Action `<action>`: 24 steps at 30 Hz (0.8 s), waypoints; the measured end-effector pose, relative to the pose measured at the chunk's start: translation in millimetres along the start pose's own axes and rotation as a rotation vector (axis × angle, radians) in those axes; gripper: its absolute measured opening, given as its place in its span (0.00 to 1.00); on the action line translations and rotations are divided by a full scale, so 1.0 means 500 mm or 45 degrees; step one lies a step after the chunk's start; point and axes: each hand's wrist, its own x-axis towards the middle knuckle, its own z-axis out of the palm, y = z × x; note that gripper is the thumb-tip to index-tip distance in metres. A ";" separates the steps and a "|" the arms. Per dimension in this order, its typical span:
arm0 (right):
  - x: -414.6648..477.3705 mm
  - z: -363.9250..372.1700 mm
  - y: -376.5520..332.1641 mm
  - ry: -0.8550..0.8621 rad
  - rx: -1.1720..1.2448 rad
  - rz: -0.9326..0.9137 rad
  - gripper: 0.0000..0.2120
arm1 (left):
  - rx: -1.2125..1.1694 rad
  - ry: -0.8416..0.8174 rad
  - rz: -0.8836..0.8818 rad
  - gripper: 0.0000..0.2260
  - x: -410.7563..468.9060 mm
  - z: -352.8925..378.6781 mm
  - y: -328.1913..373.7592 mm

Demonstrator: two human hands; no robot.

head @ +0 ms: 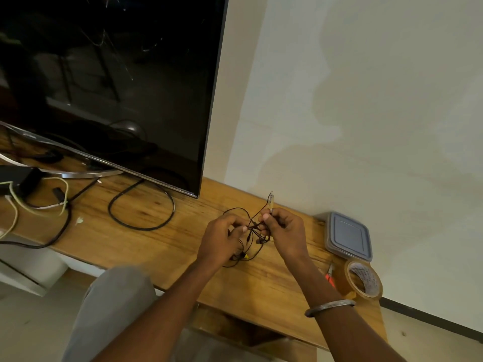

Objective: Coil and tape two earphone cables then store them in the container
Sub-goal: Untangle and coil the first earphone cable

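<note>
left hand [222,237]: fingers curled, black earphone cables [252,231] pinched
right hand [283,231]: fingers curled, same tangle gripped
container [349,236]: lidded, on counter [162,246]

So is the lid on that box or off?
On: the grey lid sits flat over the clear container, covering its whole top.

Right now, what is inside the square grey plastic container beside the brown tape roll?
Nothing inside shows: the square grey plastic container has its lid on, covering any contents. The thin black earphone cables are outside it, held by the left hand and right hand.
</note>
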 end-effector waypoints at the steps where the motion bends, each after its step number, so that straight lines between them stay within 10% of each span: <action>1: 0.000 0.001 -0.001 0.011 0.010 -0.002 0.06 | -0.007 0.033 -0.021 0.03 -0.001 -0.001 0.002; 15: 0.002 0.003 -0.001 0.254 0.508 0.156 0.08 | -0.626 0.321 -0.632 0.07 0.017 -0.003 -0.003; 24: 0.001 -0.009 -0.012 0.396 -0.086 -0.255 0.09 | -0.381 0.463 -0.662 0.04 0.018 0.000 -0.035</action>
